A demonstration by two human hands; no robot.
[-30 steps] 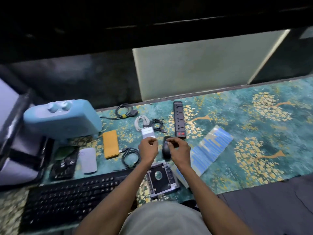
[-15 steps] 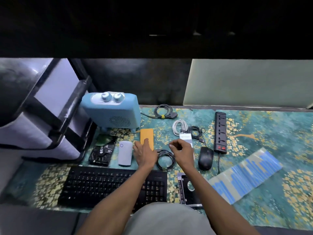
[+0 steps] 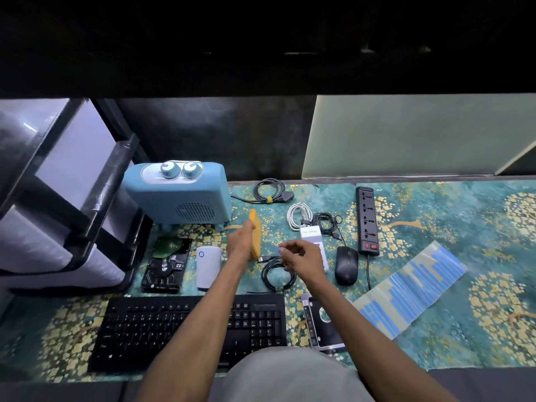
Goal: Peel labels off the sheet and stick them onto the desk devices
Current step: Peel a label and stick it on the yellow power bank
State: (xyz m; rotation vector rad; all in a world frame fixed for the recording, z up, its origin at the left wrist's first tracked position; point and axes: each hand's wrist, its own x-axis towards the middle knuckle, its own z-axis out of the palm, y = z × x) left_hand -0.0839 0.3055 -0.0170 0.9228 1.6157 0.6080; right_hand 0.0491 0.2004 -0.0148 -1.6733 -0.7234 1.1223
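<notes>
The label sheet (image 3: 412, 291), clear backing with rows of blue strips, lies slanted at the lower right of the frame on the patterned green-and-gold mat (image 3: 478, 233). Near the middle, the right hand (image 3: 301, 258) has its thumb and forefinger pinched together on a small blue label (image 3: 280, 250), held above a coiled black cable (image 3: 277, 274). Just left of it, the left hand (image 3: 240, 242) grips a flat orange device (image 3: 255, 230) and has it tipped up on its edge.

To the right of the hands sit a white box (image 3: 310, 233), a black mouse (image 3: 346, 265) and, further up, a black power strip (image 3: 367, 220). Left of the hands lie a small white device (image 3: 207, 266) and a bare hard drive (image 3: 166, 264), with a blue heater (image 3: 179, 195) with two knobs behind them. A black keyboard (image 3: 150, 329) spans the lower middle, partly under the forearms, and a drive caddy (image 3: 324, 320) lies beside its right end.
</notes>
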